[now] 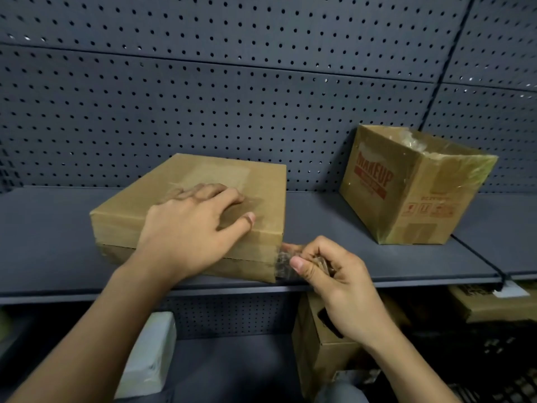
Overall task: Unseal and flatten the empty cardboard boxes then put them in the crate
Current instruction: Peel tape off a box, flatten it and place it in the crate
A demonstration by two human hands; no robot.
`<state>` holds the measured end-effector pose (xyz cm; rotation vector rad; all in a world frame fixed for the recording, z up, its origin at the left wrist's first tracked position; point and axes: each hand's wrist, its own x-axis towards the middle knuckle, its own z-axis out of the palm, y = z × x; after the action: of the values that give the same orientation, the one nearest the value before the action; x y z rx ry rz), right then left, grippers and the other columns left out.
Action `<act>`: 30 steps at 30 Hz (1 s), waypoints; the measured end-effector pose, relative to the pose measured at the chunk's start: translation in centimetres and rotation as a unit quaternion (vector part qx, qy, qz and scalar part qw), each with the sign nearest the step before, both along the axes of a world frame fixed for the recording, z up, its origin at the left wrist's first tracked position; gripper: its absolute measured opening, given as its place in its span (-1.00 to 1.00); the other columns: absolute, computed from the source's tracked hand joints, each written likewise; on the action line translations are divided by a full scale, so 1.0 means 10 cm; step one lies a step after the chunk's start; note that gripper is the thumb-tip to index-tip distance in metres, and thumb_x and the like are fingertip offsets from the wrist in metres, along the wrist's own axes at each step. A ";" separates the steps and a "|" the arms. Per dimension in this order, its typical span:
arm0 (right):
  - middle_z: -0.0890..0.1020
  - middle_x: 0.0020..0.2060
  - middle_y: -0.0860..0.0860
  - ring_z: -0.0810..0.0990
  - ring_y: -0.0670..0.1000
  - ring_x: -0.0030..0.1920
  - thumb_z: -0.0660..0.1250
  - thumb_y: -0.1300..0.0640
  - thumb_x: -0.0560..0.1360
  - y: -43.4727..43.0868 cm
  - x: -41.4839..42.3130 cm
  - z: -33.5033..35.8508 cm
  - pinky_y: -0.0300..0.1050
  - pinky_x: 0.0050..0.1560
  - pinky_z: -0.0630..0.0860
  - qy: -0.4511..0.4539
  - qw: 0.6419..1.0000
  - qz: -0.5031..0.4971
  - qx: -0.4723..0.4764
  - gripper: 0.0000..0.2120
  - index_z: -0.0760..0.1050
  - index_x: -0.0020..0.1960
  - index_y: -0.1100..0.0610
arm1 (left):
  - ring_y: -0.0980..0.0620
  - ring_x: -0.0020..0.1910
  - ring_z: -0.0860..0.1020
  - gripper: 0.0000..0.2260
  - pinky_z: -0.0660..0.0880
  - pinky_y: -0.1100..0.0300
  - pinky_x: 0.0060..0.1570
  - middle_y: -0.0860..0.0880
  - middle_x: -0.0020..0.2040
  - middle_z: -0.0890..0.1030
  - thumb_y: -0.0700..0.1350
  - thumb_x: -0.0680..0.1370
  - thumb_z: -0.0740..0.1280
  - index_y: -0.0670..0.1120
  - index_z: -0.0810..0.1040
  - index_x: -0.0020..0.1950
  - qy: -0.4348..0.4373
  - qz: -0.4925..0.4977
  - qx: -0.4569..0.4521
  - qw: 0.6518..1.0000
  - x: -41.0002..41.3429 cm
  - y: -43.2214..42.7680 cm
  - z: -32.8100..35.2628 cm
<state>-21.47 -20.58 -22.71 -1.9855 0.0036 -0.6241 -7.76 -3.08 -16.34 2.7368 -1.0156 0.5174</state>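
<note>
A: Nearest the lens is the right hand [340, 283], thumb and curled fingers pinched on a crumpled strip of clear tape [281, 261] at the near right corner of the flat box [220, 173].

B: Left hand?

A: The left hand [191, 228] lies palm down on top of the flat box, fingers spread and fairly straight. It presses and grips nothing.

B: Where is the box?

A: On the grey shelf [334, 228], near the front edge, closed. The tape runs along its front seam, with the free end in the right hand's pinch.

B: Handling?

A: Judgement only. It is empty corrugated card, so it is light and likely to slide when the tape is tugged, which is why one hand holds it down. The panels are stiff but the edges crush. The tape is thin and sticky and may tear, so it is best pinched close to the box and pulled low along the seam. For flattening, the flaps and opposite corners are the places to hold.

B: Surroundings?

A: Right of the flat box, and apart from it, the MAKEUP box [406, 193] stands tilted. Something glossy shows at its top, tape or film, can't tell which. The pegboard [232, 97] is behind the flat box. Below it, under the shelf, are a brown box [319, 347] and a pale block [154, 344]. Lower right is a dark latticed thing [479, 359], maybe the crate, unclear.
</note>
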 end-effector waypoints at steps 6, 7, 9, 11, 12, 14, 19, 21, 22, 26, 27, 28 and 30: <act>0.70 -0.02 0.22 0.34 -0.15 -0.52 0.31 0.16 0.51 0.02 0.05 0.07 -0.05 -0.43 0.12 -0.006 0.983 0.055 0.172 -0.75 0.34 -0.22 0.28 | 0.08 0.33 0.44 -0.39 0.43 0.06 0.17 0.30 0.43 0.36 0.45 0.43 -0.25 0.32 0.29 0.35 0.010 -0.014 0.009 1.000 0.12 0.12 -0.01; 0.69 -0.03 0.29 0.37 -0.16 -0.53 0.31 0.17 0.51 0.02 0.07 0.07 -0.03 -0.44 0.13 -0.005 0.980 0.056 0.193 -0.76 0.33 -0.21 0.28 | 0.08 0.34 0.43 -0.38 0.41 0.05 0.21 0.30 0.44 0.35 0.45 0.43 -0.25 0.31 0.30 0.35 0.013 -0.016 0.008 1.000 0.12 0.14 -0.02; 0.67 -0.03 0.33 0.37 -0.17 -0.52 0.31 0.18 0.50 0.03 0.10 0.05 -0.11 -0.46 0.21 -0.002 0.970 0.062 0.234 -0.78 0.33 -0.20 0.27 | 0.09 0.36 0.41 -0.37 0.37 0.05 0.27 0.29 0.45 0.35 0.45 0.44 -0.23 0.30 0.31 0.37 0.018 -0.015 0.008 1.000 0.11 0.16 -0.02; 0.67 -0.01 0.30 0.28 -0.11 -0.52 0.33 0.20 0.49 0.01 0.14 0.05 -0.19 -0.48 0.26 0.003 0.953 0.074 0.294 -0.85 0.39 -0.13 0.25 | 0.10 0.37 0.40 -0.38 0.35 0.05 0.30 0.29 0.46 0.33 0.43 0.45 -0.21 0.30 0.30 0.39 0.024 -0.015 0.014 1.000 0.10 0.15 0.01; 0.65 -0.03 0.29 0.26 -0.09 -0.51 0.34 0.21 0.48 0.01 0.15 0.04 -0.21 -0.49 0.27 0.005 0.944 0.079 0.319 -0.89 0.44 -0.07 0.23 | 0.11 0.38 0.39 -0.39 0.34 0.06 0.31 0.29 0.46 0.33 0.43 0.45 -0.20 0.30 0.30 0.39 0.027 -0.015 0.016 0.999 0.10 0.15 0.01; 0.62 -0.10 0.29 0.26 -0.08 -0.51 0.34 0.23 0.47 0.00 0.18 0.05 -0.22 -0.49 0.28 0.009 0.939 0.078 0.336 -0.86 0.52 0.02 0.20 | 0.12 0.38 0.38 -0.42 0.32 0.07 0.32 0.30 0.45 0.32 0.43 0.49 -0.18 0.29 0.30 0.40 0.030 -0.014 0.013 0.999 0.09 0.15 0.01; 0.70 -0.10 0.23 0.26 -0.07 -0.50 0.23 0.33 0.59 0.04 0.20 0.05 -0.23 -0.48 0.27 0.022 0.936 0.049 0.348 -0.84 0.59 0.07 0.28 | 0.11 0.37 0.40 -0.43 0.30 0.09 0.33 0.31 0.43 0.35 0.43 0.49 -0.17 0.28 0.32 0.37 0.030 -0.017 0.005 0.999 0.11 0.15 -0.01; 0.69 -0.17 0.20 0.25 -0.06 -0.48 0.20 0.35 0.61 0.07 0.22 0.04 -0.22 -0.48 0.26 0.015 0.932 0.030 0.362 -0.82 0.59 0.06 0.30 | 0.12 0.38 0.39 -0.41 0.28 0.10 0.36 0.30 0.43 0.36 0.43 0.46 -0.19 0.28 0.32 0.36 0.027 -0.024 0.004 0.999 0.11 0.16 -0.01; 0.68 -0.20 0.20 0.25 -0.06 -0.48 0.19 0.36 0.61 0.10 0.23 0.05 -0.22 -0.48 0.26 0.009 0.930 0.020 0.367 -0.81 0.58 0.06 0.31 | 0.12 0.38 0.39 -0.40 0.27 0.09 0.36 0.31 0.43 0.35 0.43 0.46 -0.18 0.28 0.32 0.37 0.030 -0.024 0.005 0.999 0.11 0.16 -0.01; 0.65 -0.25 0.22 0.28 -0.05 -0.49 0.19 0.38 0.61 0.16 0.32 0.04 -0.21 -0.48 0.31 -0.018 0.924 -0.017 0.382 -0.80 0.59 0.02 0.31 | 0.12 0.39 0.38 -0.41 0.28 0.09 0.35 0.30 0.44 0.34 0.41 0.46 -0.17 0.28 0.32 0.39 0.033 -0.022 0.006 0.999 0.09 0.14 0.01; 0.64 -0.26 0.21 0.28 -0.05 -0.49 0.19 0.38 0.61 0.16 0.33 0.04 -0.21 -0.48 0.32 -0.023 0.922 -0.024 0.387 -0.80 0.59 0.01 0.30 | 0.12 0.39 0.38 -0.41 0.29 0.09 0.35 0.30 0.44 0.35 0.41 0.47 -0.17 0.28 0.32 0.39 0.032 -0.023 0.006 0.999 0.08 0.14 0.01; 0.64 -0.27 0.21 0.29 -0.05 -0.49 0.19 0.38 0.61 0.17 0.34 0.04 -0.21 -0.48 0.33 -0.026 0.920 -0.031 0.390 -0.80 0.59 0.00 0.30 | 0.12 0.39 0.38 -0.41 0.29 0.09 0.34 0.29 0.44 0.35 0.41 0.47 -0.17 0.28 0.32 0.39 0.033 -0.023 0.006 0.999 0.08 0.14 0.01; 0.64 -0.30 0.17 0.31 -0.05 -0.47 0.19 0.38 0.61 0.17 0.34 0.05 -0.22 -0.47 0.35 -0.027 0.919 -0.050 0.390 -0.80 0.60 0.00 0.30 | 0.13 0.39 0.37 -0.40 0.29 0.09 0.34 0.30 0.45 0.34 0.40 0.47 -0.17 0.28 0.32 0.40 0.035 -0.022 0.005 0.999 0.08 0.14 0.01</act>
<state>-18.04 -18.91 -22.21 -1.1962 0.2800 -0.6169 -6.94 -1.65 -16.27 2.7145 -1.0611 0.4079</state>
